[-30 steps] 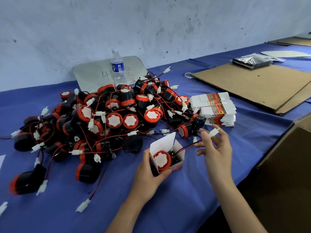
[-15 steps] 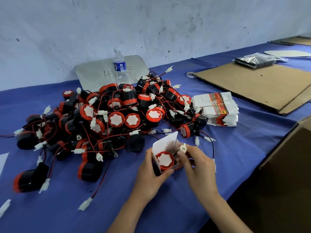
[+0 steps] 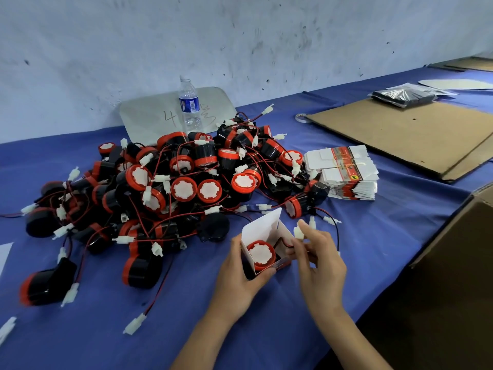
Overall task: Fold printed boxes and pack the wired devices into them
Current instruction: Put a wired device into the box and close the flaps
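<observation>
A small printed box (image 3: 264,227) stands open near the table's front, its white flap up. My left hand (image 3: 238,276) grips its left side. Inside sits a black device with a red rim and white centre (image 3: 261,254). My right hand (image 3: 317,259) pinches that device's white connector (image 3: 298,232) and red-black wire at the box's right edge. A big pile of the same wired devices (image 3: 170,188) covers the blue cloth behind. A stack of flat printed boxes (image 3: 346,173) bound with a rubber band lies right of the pile.
A water bottle (image 3: 189,105) stands before a grey board (image 3: 149,113) against the wall. Flat cardboard sheets (image 3: 416,134) and a dark packet (image 3: 402,96) lie at the back right. A brown carton (image 3: 458,263) stands at the table's right edge. Loose connectors trail near the front left.
My right hand has drawn in from stretching the wire out to the right and now holds the connector folded at the box's opening. The left hand keeps holding the box.
</observation>
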`<move>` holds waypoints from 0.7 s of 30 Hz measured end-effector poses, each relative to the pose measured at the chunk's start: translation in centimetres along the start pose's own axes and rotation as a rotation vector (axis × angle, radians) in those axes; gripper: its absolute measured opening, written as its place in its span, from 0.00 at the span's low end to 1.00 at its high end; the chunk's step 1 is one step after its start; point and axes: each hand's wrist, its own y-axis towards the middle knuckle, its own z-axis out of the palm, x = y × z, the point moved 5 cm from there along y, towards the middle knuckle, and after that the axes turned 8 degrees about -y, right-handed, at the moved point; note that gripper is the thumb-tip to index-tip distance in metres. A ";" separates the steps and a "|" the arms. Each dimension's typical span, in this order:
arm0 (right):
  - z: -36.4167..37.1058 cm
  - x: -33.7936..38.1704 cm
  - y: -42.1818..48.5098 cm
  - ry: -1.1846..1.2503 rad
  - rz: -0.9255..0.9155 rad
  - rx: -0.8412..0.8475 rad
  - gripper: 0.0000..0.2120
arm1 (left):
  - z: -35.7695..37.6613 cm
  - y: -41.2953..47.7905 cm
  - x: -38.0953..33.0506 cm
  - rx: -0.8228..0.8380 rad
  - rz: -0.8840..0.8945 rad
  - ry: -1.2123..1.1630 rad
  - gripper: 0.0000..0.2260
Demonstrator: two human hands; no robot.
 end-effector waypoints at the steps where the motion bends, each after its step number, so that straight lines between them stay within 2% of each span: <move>1: 0.0 0.1 -0.1 -0.023 -0.040 0.006 0.19 | 0.0 0.0 0.0 -0.001 -0.001 0.002 0.31; 7: 0.8 -0.1 -0.5 -0.091 -0.127 0.080 0.18 | 0.1 0.1 0.1 -0.009 0.006 0.006 0.30; 11: 1.3 0.6 -0.3 -0.412 -0.242 0.064 0.13 | 0.4 0.0 0.2 0.011 0.023 0.034 0.29; 14: 1.4 0.9 0.0 -0.474 -0.250 0.102 0.11 | 0.4 0.0 0.3 0.013 0.019 0.029 0.29; 17: 1.6 1.0 0.5 -0.534 -0.211 0.226 0.06 | 0.5 0.0 0.2 0.022 0.025 0.028 0.29; 19: 2.4 0.6 1.2 -0.712 -0.090 0.426 0.02 | 0.5 -0.1 0.0 0.021 0.030 0.030 0.30; 21: 3.2 -0.1 1.4 -0.878 0.002 0.662 0.08 | 0.6 -0.3 -0.3 0.003 0.034 0.028 0.32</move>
